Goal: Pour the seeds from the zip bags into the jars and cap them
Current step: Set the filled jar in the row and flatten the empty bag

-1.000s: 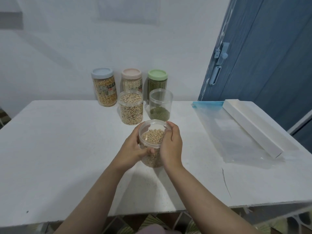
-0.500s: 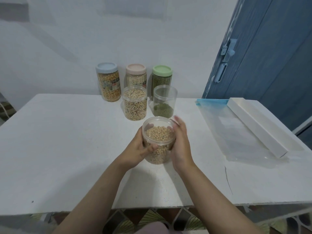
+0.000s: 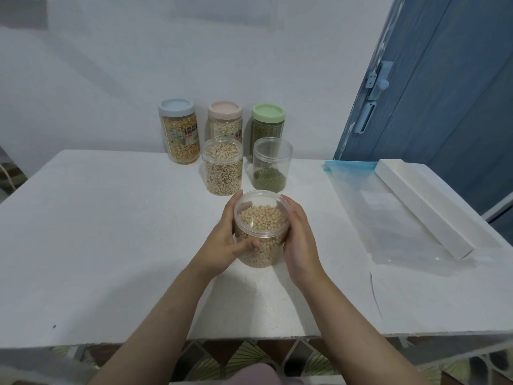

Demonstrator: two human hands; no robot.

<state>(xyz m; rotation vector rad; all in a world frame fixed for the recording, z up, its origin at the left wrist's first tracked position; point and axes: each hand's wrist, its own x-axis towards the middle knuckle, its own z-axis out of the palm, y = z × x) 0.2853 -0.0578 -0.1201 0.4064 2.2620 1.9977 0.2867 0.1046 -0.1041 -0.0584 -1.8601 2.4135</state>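
A clear uncapped jar of pale round beans (image 3: 261, 227) stands in the middle of the white table (image 3: 111, 232). My left hand (image 3: 226, 240) grips its left side, thumb curled across the front. My right hand (image 3: 299, 237) cups its right side, fingers along the wall. Behind it stand an uncapped jar (image 3: 223, 166) full of speckled beans and an uncapped jar (image 3: 272, 163) with a low layer of green beans. An empty clear zip bag (image 3: 388, 207) with a blue strip lies flat at the right.
Three capped jars line the wall: blue lid (image 3: 180, 130), pink lid (image 3: 224, 118), green lid (image 3: 268, 118). A long white box (image 3: 424, 204) lies on the zip bag. A blue door (image 3: 444, 93) stands at the right. The table's front edge is near my arms.
The jar and both hands stay about where they were while the view shifts. My right hand's fingers have closed in against the jar's wall.
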